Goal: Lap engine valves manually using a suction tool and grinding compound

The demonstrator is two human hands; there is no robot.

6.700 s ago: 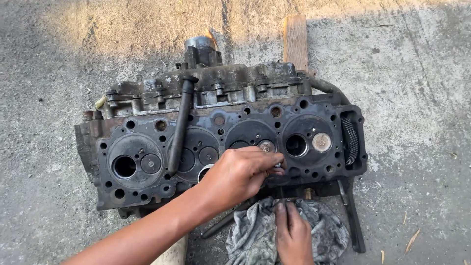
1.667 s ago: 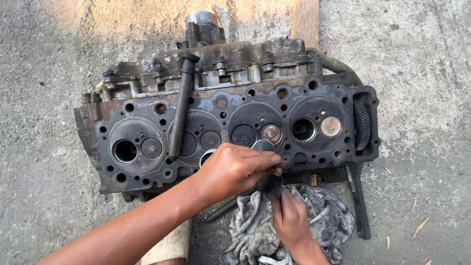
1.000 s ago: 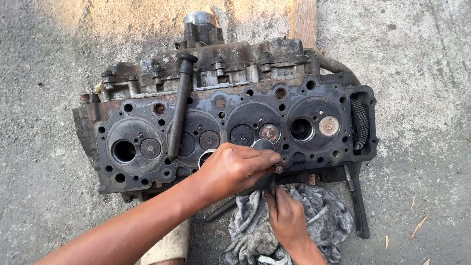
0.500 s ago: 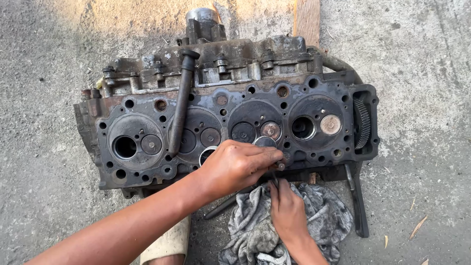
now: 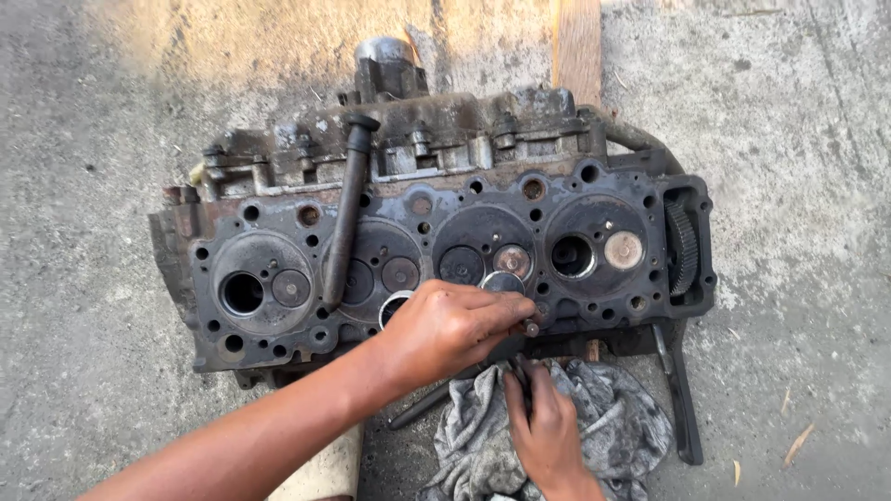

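Note:
A dirty engine cylinder head (image 5: 278, 237) lies on concrete with its chamber face up. My left hand (image 5: 450, 325) rests on its near edge, fingers pinched on a small round metal part (image 5: 531, 327) by the third chamber. My right hand (image 5: 543, 422) sits just below, on a grey rag (image 5: 617, 436), gripping a thin dark tool that points up toward that part. A loose valve (image 5: 503, 280) lies just above my left fingers. A long dark socket tool (image 5: 345, 218) stands tilted on the head, left of centre.
A wooden plank (image 5: 577, 42) runs away behind the head. A long flat metal bar (image 5: 680, 399) lies on the ground at the head's right near corner. A thin rod (image 5: 422, 408) pokes out from under the rag. Bare concrete surrounds everything.
My left hand has stayed on the head's near edge with small shifts. My right hand rose from the rag toward my left fingers, holding the thin tool.

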